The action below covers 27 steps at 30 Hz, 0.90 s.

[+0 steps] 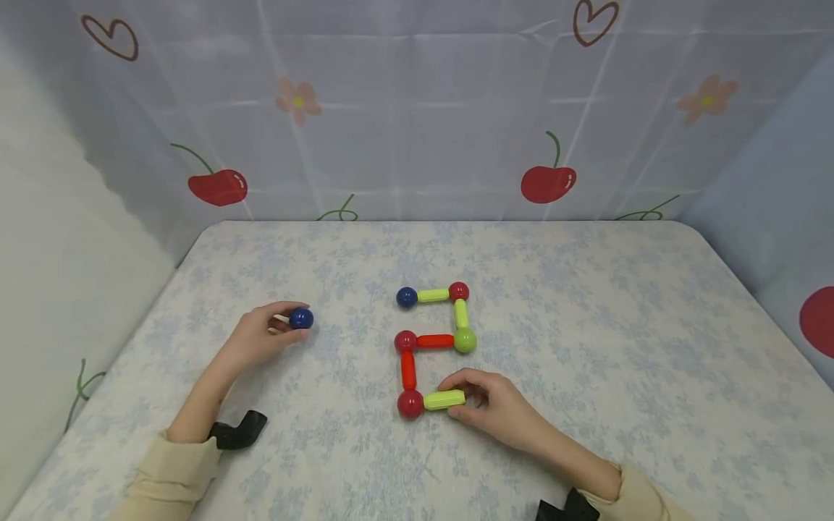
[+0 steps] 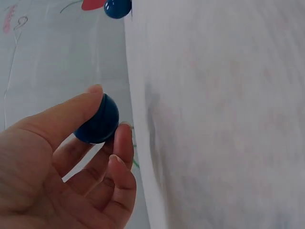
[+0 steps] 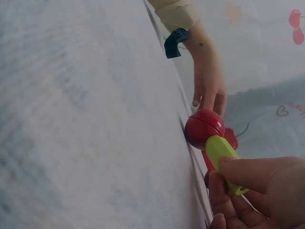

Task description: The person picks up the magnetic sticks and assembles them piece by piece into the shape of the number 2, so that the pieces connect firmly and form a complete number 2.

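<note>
Between thumb and fingers, my left hand (image 1: 260, 335) pinches a dark blue ball (image 1: 301, 318), left of a flat figure of balls and rods. The left wrist view shows that blue ball (image 2: 101, 121) up close. My right hand (image 1: 491, 407) pinches the free right end of a yellow-green rod (image 1: 444, 399). Its other end touches the lowest red ball (image 1: 410, 404). From there the figure runs up through a red rod (image 1: 408, 370), a red ball (image 1: 405, 341), a red rod (image 1: 435, 341), a green ball (image 1: 465, 340), a yellow-green rod (image 1: 461, 314) and a red ball (image 1: 459, 291).
At the figure's top, another yellow-green rod (image 1: 433, 296) leads left to a second blue ball (image 1: 407, 297). A pale floral cloth covers the table (image 1: 619, 325). Behind it hangs a curtain (image 1: 417, 108) with cherries and flowers. Black wrist mounts (image 1: 239, 430) sit on both arms.
</note>
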### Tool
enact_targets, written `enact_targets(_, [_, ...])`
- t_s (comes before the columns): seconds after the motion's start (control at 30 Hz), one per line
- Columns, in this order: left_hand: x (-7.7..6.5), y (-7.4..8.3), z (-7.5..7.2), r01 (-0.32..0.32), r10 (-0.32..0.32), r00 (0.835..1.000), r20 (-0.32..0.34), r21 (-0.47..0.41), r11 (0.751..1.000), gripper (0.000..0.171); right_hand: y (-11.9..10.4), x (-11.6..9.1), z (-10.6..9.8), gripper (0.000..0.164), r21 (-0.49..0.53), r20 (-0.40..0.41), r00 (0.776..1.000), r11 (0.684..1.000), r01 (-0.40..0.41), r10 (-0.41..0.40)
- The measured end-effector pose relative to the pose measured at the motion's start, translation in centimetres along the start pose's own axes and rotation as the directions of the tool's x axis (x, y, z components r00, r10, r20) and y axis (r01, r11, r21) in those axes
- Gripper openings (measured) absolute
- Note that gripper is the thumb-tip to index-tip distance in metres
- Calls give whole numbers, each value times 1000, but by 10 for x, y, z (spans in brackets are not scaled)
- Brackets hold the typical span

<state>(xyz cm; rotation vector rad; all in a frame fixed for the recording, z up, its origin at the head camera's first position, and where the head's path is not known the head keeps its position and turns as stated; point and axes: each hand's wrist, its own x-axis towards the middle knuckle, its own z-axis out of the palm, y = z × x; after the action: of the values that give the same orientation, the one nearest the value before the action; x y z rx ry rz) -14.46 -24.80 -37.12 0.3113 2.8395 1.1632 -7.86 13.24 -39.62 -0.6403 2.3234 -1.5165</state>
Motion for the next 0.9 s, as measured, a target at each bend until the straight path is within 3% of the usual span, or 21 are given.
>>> enact_targets(0.1, [1,12,10,-46,46,999,11,-20,999,45,-1,0,0,27,181,39,997,981,-67,61])
enact_targets(0.2, [1,26,20,-95,96,995,36,-39,995,44,-1,-1,0,31,386,93,987,909,-160,134])
enact_targets(0.3, [1,42,31,-152,157,985,67,-72,986,43,-2,-2,0,36,497,125,975,839,-223,185])
enact_targets(0.47, [1,70,50,-261,276,953,122,-127,957,42,-3,-3,1,40,532,136,955,793,-295,264])
enact_targets(0.67, [2,102,77,-359,400,897,190,-216,908,43,-5,-4,1,33,571,135,932,742,-351,337])
enact_targets(0.8, [2,118,94,-383,441,868,230,-255,888,43,-5,-6,0,24,608,135,931,713,-349,340])
enact_targets(0.9, [3,125,103,-369,442,860,254,-286,884,43,-4,-8,-1,20,625,137,931,700,-347,339])
